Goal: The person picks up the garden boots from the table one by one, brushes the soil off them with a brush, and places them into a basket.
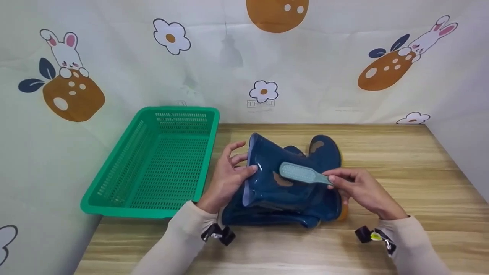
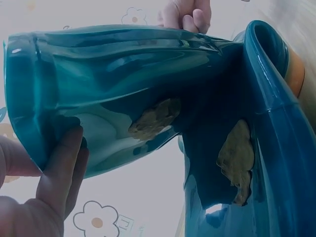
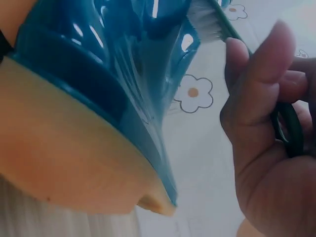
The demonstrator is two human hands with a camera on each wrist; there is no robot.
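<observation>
- A green basket (image 1: 133, 212) crowds the left; the table (image 1: 405, 164) stretches away rightward.
- The upper boot (image 1: 267, 194) lies across the other boot (image 1: 259, 219), shaft running left-right, opening left.
- Left hand (image 1: 229, 179) pinches its cuff; right hand (image 1: 361, 187) grips a brush (image 1: 300, 172), head pointing left.

Head view: pale green plastic brush (image 1: 300, 173) seen from the back, bristles hidden; handle end lost in right hand (image 1: 357, 187). Lower glossy dark blue boot (image 1: 244, 217) partly covered by upper glossy dark blue boot (image 1: 267, 194). Boxed grey lettering (image 1: 261, 103) too faint to read. Left wrist view: left hand (image 2: 47, 197) cut by left and bottom edges. Right wrist view: brush head cropped at top.
</observation>
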